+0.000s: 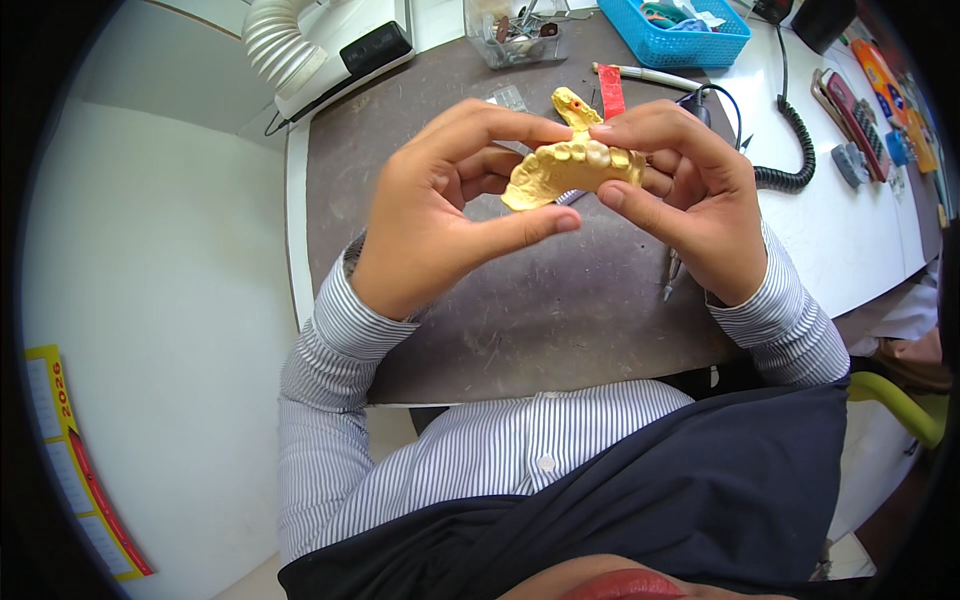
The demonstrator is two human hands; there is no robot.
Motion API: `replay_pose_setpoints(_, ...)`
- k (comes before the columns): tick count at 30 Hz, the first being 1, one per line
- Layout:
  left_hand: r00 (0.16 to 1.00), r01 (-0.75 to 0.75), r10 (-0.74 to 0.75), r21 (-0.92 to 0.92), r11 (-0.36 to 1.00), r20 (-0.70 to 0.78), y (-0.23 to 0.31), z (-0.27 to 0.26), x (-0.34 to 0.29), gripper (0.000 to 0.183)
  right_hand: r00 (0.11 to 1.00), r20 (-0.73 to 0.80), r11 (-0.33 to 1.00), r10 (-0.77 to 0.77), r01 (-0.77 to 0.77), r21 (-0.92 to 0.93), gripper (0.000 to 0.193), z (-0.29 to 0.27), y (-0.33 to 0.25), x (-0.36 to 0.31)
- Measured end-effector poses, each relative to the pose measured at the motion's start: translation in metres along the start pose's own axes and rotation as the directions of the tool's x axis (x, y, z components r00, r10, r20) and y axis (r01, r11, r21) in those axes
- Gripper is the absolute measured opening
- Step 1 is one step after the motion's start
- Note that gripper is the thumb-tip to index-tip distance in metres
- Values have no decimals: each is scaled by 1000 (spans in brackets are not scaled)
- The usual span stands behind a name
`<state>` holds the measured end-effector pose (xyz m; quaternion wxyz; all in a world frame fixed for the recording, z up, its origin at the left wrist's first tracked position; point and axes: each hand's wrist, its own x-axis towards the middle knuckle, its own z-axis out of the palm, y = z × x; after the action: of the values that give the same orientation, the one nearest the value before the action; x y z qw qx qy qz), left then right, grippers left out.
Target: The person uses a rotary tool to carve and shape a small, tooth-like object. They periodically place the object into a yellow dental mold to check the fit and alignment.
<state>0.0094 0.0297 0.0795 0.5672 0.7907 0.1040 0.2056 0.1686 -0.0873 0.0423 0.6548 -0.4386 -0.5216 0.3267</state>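
Note:
A yellow plaster dental model [565, 178], curved like an arch, is held up over the bench between my two hands. White crown-like teeth [597, 154] stand out along its upper edge. My left hand [440, 205] grips its left side, index finger reaching over the top and thumb stretched out below. My right hand [705, 190] pinches the right end, with its thumb on the near face and the index fingertip at the top. Just beyond, between my fingertips, is a smaller yellow plaster piece [572, 105] with a red spot; whether it touches the model I cannot tell.
A red strip [610, 92] and a pen-like white stick [660, 80] lie beyond my hands. A handpiece [672, 275] rests by my right wrist, near a coiled black cord [800, 150]. At the back stand a clear box [515, 45], a blue basket [690, 48] and a white hose [285, 50].

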Motion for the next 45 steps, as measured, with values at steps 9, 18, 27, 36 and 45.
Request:
replay_pose_setpoints(9, 991, 127, -131, -221, 967, -2, -5, 12, -1, 38, 977, 34, 926, -208, 208, -315, 29, 2, -6, -3)
replay_pose_setpoints(18, 977, -207, 212, 119, 971, -24, -8, 13, -7, 36, 883, 73, 756, -463, 437, -487, 40, 4, -3, -7)
replay_pose_setpoints(27, 909, -394, 416, 358, 847, 17, -11, 6, -8, 38, 874, 197, 714, -444, 478, -512, 41, -1, -9, -2)
replay_pose_setpoints(36, 894, -419, 448, 383, 823, 14, -11, 7, -8, 38, 877, 195, 733, -439, 476, -486, 39, -2, -7, -3)
replay_pose_setpoints(45, 932, -84, 167, -258, 962, 322, -29, -10, 7, 37, 863, 334, 783, -380, 492, -382, 42, 8, -12, -8)
